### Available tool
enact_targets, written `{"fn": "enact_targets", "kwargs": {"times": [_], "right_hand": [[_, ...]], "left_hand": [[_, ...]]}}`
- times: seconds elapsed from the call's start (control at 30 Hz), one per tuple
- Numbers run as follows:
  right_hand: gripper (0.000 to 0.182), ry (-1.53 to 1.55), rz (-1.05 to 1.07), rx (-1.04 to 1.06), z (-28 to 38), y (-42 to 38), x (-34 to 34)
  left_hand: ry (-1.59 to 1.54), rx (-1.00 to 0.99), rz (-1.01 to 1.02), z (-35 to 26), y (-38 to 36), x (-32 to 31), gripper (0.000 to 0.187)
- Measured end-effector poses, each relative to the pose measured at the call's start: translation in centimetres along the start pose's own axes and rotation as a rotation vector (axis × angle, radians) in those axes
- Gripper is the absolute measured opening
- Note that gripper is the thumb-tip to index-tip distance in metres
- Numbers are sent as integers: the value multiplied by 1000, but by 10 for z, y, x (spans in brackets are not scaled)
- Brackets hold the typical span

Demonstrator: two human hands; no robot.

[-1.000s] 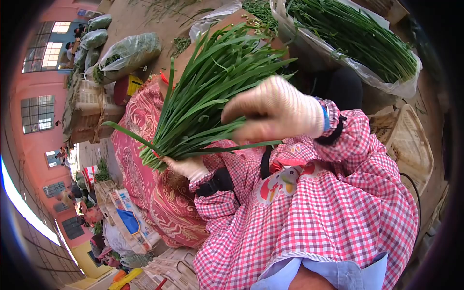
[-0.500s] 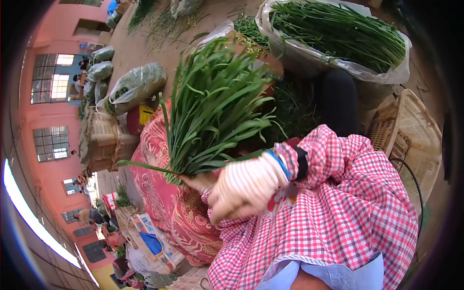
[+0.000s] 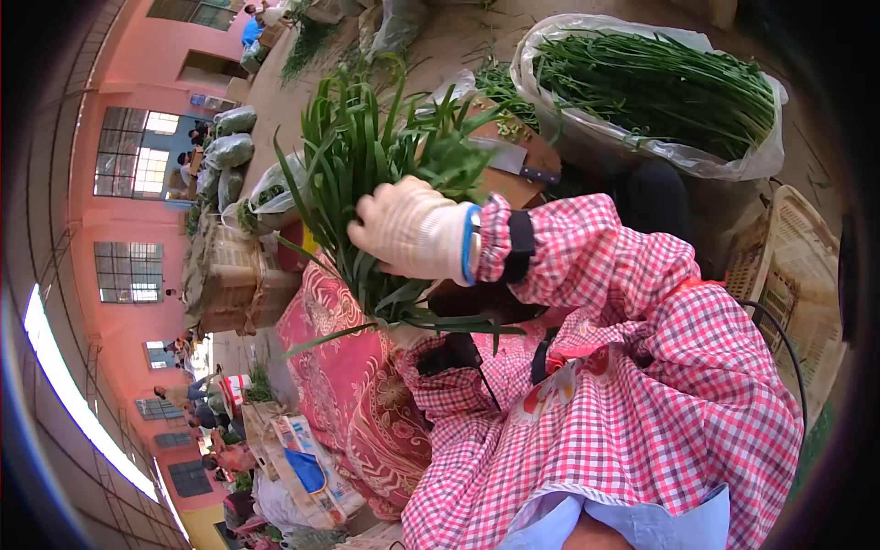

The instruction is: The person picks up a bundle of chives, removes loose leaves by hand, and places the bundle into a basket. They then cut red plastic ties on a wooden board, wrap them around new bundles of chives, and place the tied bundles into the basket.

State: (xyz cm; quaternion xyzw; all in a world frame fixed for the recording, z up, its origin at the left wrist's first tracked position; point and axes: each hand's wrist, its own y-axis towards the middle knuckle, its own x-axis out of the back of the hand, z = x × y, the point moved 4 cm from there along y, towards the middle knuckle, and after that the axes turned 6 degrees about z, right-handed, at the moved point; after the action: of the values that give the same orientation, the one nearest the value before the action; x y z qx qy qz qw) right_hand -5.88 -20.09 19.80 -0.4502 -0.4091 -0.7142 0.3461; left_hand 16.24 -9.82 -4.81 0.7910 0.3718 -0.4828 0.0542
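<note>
A leafy bunch of garlic chives [image 3: 316, 183] stands fanned out before me, with long flat green leaves. My left hand [image 3: 403, 335], in a pale glove and mostly covered by drooping leaves, closes round its lower end. Higher up, my right hand [image 3: 412, 229], in a striped whitish glove with a blue cuff, has its fingers curled into the leaves. Just beyond lies a cleaver [image 3: 502, 156] with a black handle on a round wooden board [image 3: 522, 189]. A red patterned cloth [image 3: 344, 367] is spread beneath the bunch.
A white plastic bag [image 3: 786, 96] packed with long green stalks stands at the upper right. By my right side is a pale plastic basket [image 3: 811, 266]. Stuffed bags [image 3: 229, 151], crates [image 3: 225, 280] and other people [image 3: 252, 32] are at the left. Loose greens litter the floor.
My right hand has moved from the bunch's lower end up into its leaves. The leaves have shifted left, and the cleaver and board have come into view.
</note>
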Motion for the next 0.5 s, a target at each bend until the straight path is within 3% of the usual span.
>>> {"fn": "enact_targets", "kwargs": {"times": [0.1,0.5], "right_hand": [[28,-7,149,22,14,-20,-10],[41,49,85,62,24,-67,-23]], "left_hand": [[16,108,111,10,8,-18,53],[75,294,243,59,-1,-47,63]]}}
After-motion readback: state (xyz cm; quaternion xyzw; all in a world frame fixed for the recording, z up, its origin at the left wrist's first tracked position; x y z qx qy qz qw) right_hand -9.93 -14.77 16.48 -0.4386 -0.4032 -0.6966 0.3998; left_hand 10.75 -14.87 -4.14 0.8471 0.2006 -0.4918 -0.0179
